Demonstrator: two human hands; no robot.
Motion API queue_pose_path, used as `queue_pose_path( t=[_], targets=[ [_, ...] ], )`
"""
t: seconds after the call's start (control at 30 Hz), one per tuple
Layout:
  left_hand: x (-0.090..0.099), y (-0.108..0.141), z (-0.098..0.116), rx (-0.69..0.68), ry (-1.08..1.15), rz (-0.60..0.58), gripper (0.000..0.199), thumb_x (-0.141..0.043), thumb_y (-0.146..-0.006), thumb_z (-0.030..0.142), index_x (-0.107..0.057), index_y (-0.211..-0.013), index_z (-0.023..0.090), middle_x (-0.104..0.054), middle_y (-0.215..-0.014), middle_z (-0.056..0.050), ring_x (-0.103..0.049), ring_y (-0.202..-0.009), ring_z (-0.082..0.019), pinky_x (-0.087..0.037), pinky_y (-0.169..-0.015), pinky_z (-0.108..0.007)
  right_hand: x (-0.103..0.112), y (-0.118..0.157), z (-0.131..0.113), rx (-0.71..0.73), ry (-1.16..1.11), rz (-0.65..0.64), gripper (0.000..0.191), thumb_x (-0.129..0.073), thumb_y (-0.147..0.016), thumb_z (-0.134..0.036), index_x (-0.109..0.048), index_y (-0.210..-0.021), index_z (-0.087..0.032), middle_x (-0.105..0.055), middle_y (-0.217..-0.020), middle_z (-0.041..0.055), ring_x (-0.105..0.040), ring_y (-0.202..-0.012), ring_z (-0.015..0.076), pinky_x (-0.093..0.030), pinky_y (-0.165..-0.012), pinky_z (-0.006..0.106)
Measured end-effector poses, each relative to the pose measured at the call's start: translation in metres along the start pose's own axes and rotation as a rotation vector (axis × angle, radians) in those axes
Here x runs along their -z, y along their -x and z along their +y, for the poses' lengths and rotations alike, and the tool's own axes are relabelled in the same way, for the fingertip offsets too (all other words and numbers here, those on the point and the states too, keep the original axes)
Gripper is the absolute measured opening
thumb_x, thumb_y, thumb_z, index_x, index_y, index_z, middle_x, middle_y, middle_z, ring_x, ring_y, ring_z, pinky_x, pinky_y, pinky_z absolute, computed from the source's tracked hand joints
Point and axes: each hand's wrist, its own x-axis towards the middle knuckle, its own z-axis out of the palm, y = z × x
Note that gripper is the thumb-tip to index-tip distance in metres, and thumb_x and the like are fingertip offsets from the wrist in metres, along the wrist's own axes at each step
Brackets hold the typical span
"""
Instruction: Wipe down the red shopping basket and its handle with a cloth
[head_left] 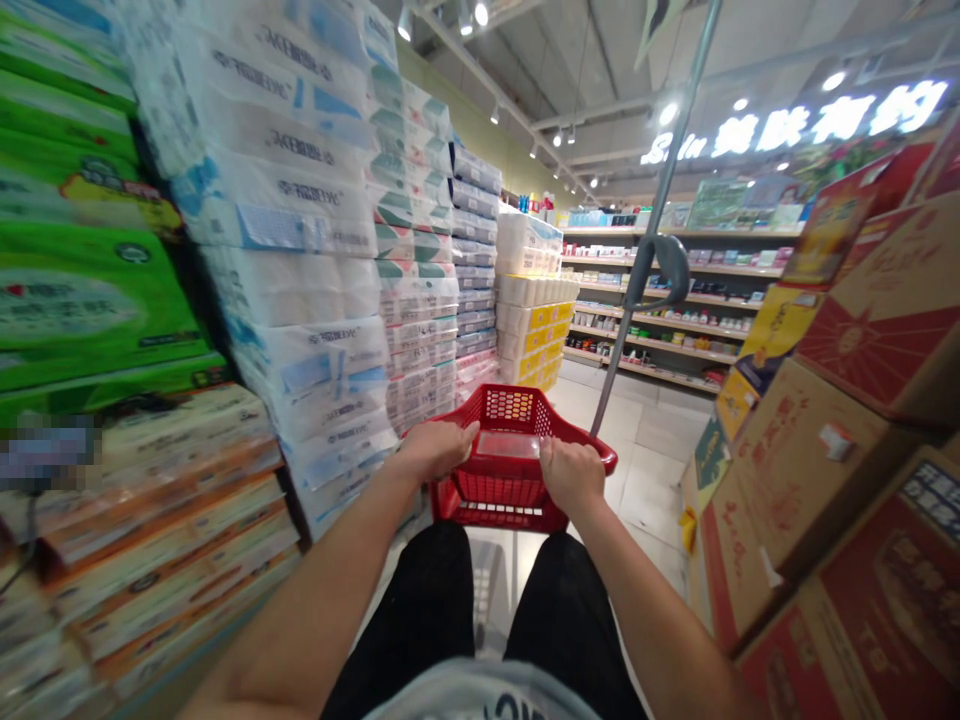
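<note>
A red plastic shopping cart (501,487) stands in front of my legs in the middle of the view, with lattice sides. On the left part of its near rim rests my left hand (441,447), fingers wrapped round the edge. My right hand (574,476) grips the same rim on the right side. Between the two hands lies the flat reddish panel (510,445) of the handle. A slanting grey pole (611,375) with a dark grey hook-shaped part rises at the cart's right side.
Tall stacks of wrapped paper rolls (300,200) and green packs (82,290) line the left. Cardboard boxes (795,470) are piled on the right. Behind the tiled aisle (651,470) stand shelves (675,320) of small goods.
</note>
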Motion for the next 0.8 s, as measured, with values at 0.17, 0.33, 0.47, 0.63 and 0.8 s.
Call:
queue_pose_path(
  t=[0.17, 0.33, 0.47, 0.63, 0.8],
  targets=[
    [-0.007, 0.012, 0.018, 0.170, 0.016, 0.250, 0.050, -0.018, -0.095, 0.032, -0.065, -0.095, 0.014, -0.070, -0.089, -0.015, -0.065, -0.084, -0.026, -0.045, -0.076, -0.039, -0.001, 0.002, 0.002, -0.008, -0.006, 0.012, 0.047, -0.030, -0.097, -0.032, -0.066, -0.071, -0.017, -0.068, -0.067, 0.0072, -0.063, -0.066, 0.0185, -0.035, -0.072, 0.031],
    [-0.002, 0.011, 0.016, 0.090, -0.004, 0.149, 0.044, -0.022, -0.095, 0.029, -0.064, -0.099, 0.015, -0.070, -0.087, -0.015, -0.065, -0.077, -0.025, -0.044, -0.069, -0.037, -0.001, 0.002, 0.002, -0.008, -0.013, 0.007, 0.047, -0.029, -0.098, -0.031, -0.065, -0.071, -0.017, -0.068, -0.067, 0.0077, -0.064, -0.067, 0.0178, -0.035, -0.072, 0.030],
    [0.002, 0.009, 0.011, 0.046, -0.010, 0.077, 0.039, -0.027, -0.093, 0.027, -0.062, -0.105, 0.015, -0.070, -0.087, -0.015, -0.065, -0.077, -0.025, -0.044, -0.067, -0.036, -0.001, 0.000, 0.000, -0.015, -0.014, 0.000, 0.048, -0.028, -0.098, -0.031, -0.066, -0.073, -0.016, -0.068, -0.067, 0.0085, -0.064, -0.067, 0.0175, -0.035, -0.071, 0.030],
    [-0.005, 0.019, 0.019, 0.135, -0.001, 0.323, 0.049, -0.018, -0.096, 0.031, -0.063, -0.088, 0.016, -0.069, -0.088, -0.013, -0.064, -0.083, -0.024, -0.043, -0.076, -0.038, 0.000, 0.001, 0.000, -0.016, -0.027, 0.008, 0.047, -0.029, -0.098, -0.031, -0.065, -0.071, -0.017, -0.068, -0.067, 0.0073, -0.064, -0.067, 0.0181, -0.034, -0.071, 0.031],
    [-0.003, 0.010, 0.012, -0.006, 0.002, 0.082, 0.036, -0.029, -0.094, 0.029, -0.062, -0.099, 0.017, -0.070, -0.085, -0.012, -0.065, -0.074, -0.022, -0.043, -0.066, -0.033, -0.001, 0.001, 0.000, -0.014, -0.021, 0.020, 0.045, -0.031, -0.097, -0.030, -0.066, -0.072, -0.016, -0.068, -0.066, 0.0068, -0.063, -0.065, 0.0174, -0.033, -0.070, 0.030]
  ],
)
